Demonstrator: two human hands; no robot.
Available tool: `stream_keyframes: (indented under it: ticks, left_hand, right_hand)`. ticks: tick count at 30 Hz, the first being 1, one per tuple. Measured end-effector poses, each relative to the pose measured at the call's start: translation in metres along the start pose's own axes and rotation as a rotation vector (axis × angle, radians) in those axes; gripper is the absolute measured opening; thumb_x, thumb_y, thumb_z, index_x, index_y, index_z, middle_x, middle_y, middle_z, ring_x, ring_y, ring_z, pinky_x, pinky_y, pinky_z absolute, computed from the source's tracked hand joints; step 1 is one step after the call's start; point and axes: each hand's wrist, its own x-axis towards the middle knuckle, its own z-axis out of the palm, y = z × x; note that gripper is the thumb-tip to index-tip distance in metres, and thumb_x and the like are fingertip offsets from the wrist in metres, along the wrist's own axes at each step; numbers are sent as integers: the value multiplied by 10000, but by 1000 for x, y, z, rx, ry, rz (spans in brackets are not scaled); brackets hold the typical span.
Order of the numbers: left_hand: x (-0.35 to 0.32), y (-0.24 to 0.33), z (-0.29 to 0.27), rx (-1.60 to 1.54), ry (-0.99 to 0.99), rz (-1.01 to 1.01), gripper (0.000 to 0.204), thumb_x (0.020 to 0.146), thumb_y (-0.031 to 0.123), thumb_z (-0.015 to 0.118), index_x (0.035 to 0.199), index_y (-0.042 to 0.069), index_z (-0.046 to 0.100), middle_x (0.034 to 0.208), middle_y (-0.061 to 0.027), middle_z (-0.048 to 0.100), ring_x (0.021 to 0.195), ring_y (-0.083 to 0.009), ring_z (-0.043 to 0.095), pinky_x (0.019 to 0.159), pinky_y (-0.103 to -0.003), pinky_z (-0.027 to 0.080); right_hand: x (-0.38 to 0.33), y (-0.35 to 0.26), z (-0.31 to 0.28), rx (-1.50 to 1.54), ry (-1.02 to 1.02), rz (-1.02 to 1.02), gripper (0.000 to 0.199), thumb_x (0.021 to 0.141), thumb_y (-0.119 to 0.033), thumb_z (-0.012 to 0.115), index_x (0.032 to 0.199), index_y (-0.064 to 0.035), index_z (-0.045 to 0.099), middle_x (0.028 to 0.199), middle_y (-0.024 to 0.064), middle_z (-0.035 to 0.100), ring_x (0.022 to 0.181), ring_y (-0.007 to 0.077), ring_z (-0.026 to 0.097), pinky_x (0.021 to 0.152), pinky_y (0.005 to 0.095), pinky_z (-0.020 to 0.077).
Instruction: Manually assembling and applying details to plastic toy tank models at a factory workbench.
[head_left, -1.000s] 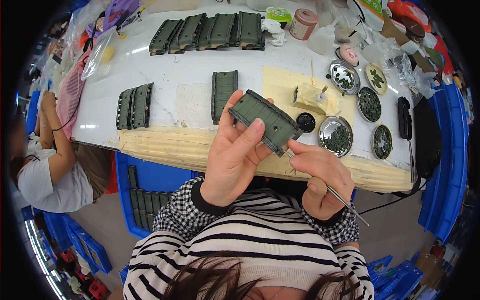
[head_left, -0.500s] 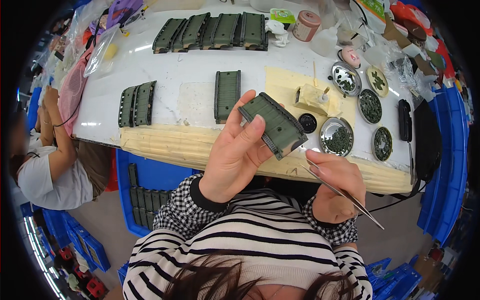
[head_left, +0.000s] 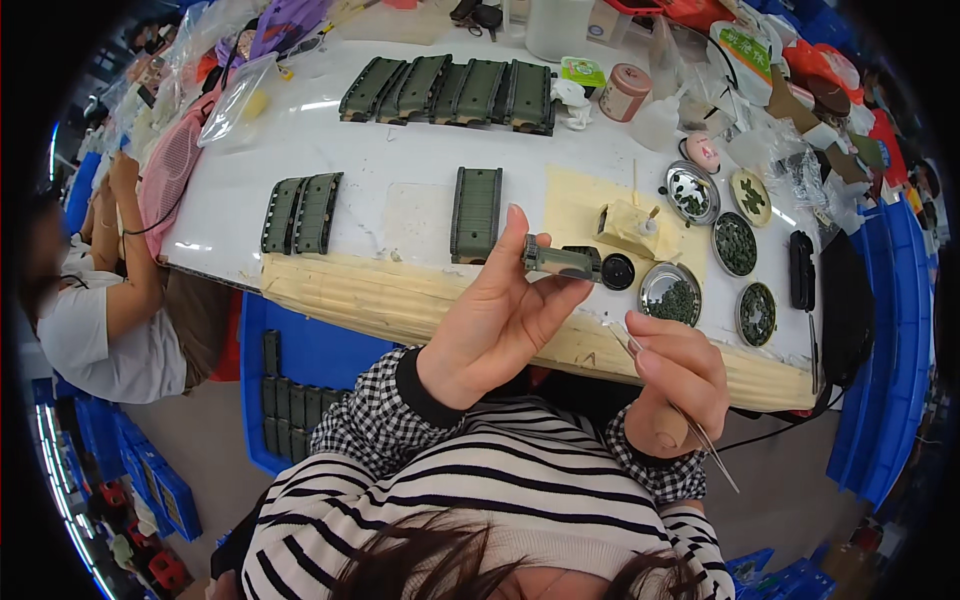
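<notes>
My left hand (head_left: 490, 335) holds a green ribbed panel (head_left: 565, 262) with camouflage-patterned ends, turned nearly edge-on between thumb and fingers above the table's near edge. Closed round steel tweezers (head_left: 720, 462), my right hand (head_left: 688, 372) sits just right of and below the panel. The tweezer tips point up and left, apart from the panel; whether they pinch anything is too small to tell. A tan cover (head_left: 668, 426) is on one of my right fingers. Beyond my hands stand a small round black container (head_left: 617, 271) and a metal dish (head_left: 645, 308) of tiny green pieces.
Another green panel (head_left: 477, 215) lies ahead, two panels (head_left: 318, 215) at left, several more (head_left: 470, 95) at the back. Right are dishes of green bits (head_left: 736, 245), a yellow block with sticks (head_left: 627, 228) and a black case (head_left: 801, 270). A co-worker (head_left: 95, 320) sits left; a blue crate (head_left: 255, 400) is below.
My left hand has tipped the panel from face-up to nearly edge-on. The right hand with the tweezers has shifted slightly. The whole view has moved a little.
</notes>
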Motion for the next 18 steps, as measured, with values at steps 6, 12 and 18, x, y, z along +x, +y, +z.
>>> stream_keyframes:
  ticks: [6, 12, 18]
  left_hand:
    - [-3, -5, 6, 57, 30, 3, 462, 869, 439, 638, 966, -6, 556, 999, -111, 524, 1044, -224, 549, 866, -279, 584]
    - [-3, -6, 7, 94, 46, 16, 452, 881, 453, 617, 982, 16, 560, 1024, -119, 552, 1024, -236, 580, 842, -277, 587]
    - [-6, -8, -4, 229, -56, 71, 447, 944, 474, 509, 1192, 102, 495, 1148, -142, 577, 1042, -256, 601, 846, -339, 562]
  right_hand:
    - [5, -2, -4, -3, -74, 5, 445, 836, -361, 651, 1123, -22, 627, 1002, 152, 613, 1008, 348, 635, 831, 394, 528]
    - [8, -6, -3, -24, -82, 31, 414, 824, -320, 670, 1123, -35, 640, 1034, 138, 608, 1019, 341, 633, 839, 383, 524]
    - [16, -10, -3, -120, -134, -44, 322, 806, -210, 681, 1070, -26, 670, 1033, 130, 614, 1013, 326, 636, 841, 380, 537]
